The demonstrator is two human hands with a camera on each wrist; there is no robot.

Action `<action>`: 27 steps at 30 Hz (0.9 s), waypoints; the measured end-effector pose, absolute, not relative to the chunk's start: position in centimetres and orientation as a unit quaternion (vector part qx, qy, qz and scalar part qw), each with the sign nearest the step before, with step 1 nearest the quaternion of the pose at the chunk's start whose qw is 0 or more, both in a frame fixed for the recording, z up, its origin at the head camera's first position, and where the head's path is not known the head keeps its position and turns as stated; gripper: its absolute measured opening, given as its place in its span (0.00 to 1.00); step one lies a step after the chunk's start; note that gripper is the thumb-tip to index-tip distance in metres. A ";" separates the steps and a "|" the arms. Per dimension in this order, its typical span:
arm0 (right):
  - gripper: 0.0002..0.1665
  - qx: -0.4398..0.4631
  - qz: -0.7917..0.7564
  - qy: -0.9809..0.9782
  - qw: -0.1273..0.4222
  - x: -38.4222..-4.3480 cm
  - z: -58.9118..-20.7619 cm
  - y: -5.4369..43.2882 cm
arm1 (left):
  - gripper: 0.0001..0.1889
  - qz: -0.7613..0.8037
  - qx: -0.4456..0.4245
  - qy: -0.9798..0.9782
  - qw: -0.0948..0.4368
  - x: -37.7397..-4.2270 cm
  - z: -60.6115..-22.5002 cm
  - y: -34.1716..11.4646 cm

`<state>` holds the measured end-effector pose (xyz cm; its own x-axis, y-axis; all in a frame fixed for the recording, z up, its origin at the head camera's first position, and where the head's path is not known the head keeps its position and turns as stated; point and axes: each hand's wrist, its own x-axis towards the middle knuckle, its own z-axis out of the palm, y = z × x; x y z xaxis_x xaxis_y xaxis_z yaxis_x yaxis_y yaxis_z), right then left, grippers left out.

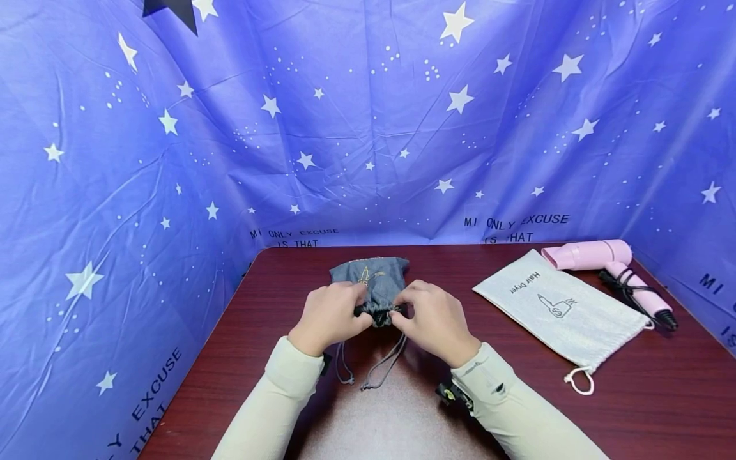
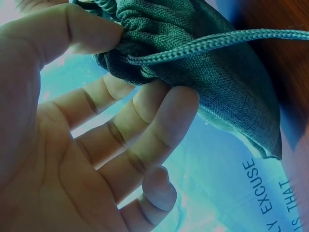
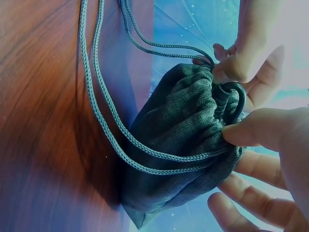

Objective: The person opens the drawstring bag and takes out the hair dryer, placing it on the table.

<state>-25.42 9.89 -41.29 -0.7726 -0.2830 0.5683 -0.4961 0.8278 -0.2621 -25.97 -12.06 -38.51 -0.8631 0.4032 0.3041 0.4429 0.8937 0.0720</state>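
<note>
A dark grey drawstring pouch (image 1: 391, 281) with a small yellow print lies at the middle of the table, its gathered mouth towards me. On the left side of that mouth my left hand (image 1: 335, 317) pinches the puckered fabric between thumb and fingers. My right hand (image 1: 435, 319) pinches the opposite side of the mouth the same way. In the right wrist view a loop of black cord (image 3: 237, 96) pokes out of the opening between both thumbs. Grey drawstrings (image 3: 99, 87) trail from each side of the pouch. Whatever else is inside is hidden by the cloth.
To the right lies a flat white drawstring bag (image 1: 552, 303) printed "Hair Dryer". Beyond it sits a pink hair dryer (image 1: 598, 254) with its black cord wound round the handle. A blue starry cloth (image 1: 368, 128) hangs behind the dark red table (image 1: 247, 338).
</note>
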 end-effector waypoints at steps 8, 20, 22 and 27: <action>0.08 0.213 0.207 -0.918 0.264 -25.5 -41.2 10.2 | 0.18 -0.070 -0.216 -0.963 0.143 -26.1 -38.5 -12.2; 0.09 0.207 0.206 -0.921 0.256 -25.6 -41.1 10.4 | 0.16 -0.071 -0.207 -0.965 0.148 -26.1 -38.3 -12.4; 0.09 0.206 0.206 -0.921 0.257 -25.7 -41.0 10.4 | 0.16 -0.071 -0.206 -0.964 0.150 -26.1 -38.3 -12.5; 0.09 0.203 0.204 -0.921 0.261 -25.7 -40.9 10.5 | 0.17 -0.071 -0.203 -0.964 0.155 -26.2 -38.3 -12.7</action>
<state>-25.70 10.53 -40.95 -0.7812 -0.2677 0.5640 -0.4808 0.8343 -0.2699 -26.15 -12.68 -38.27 -0.8700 0.3691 0.3269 0.4130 0.9077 0.0742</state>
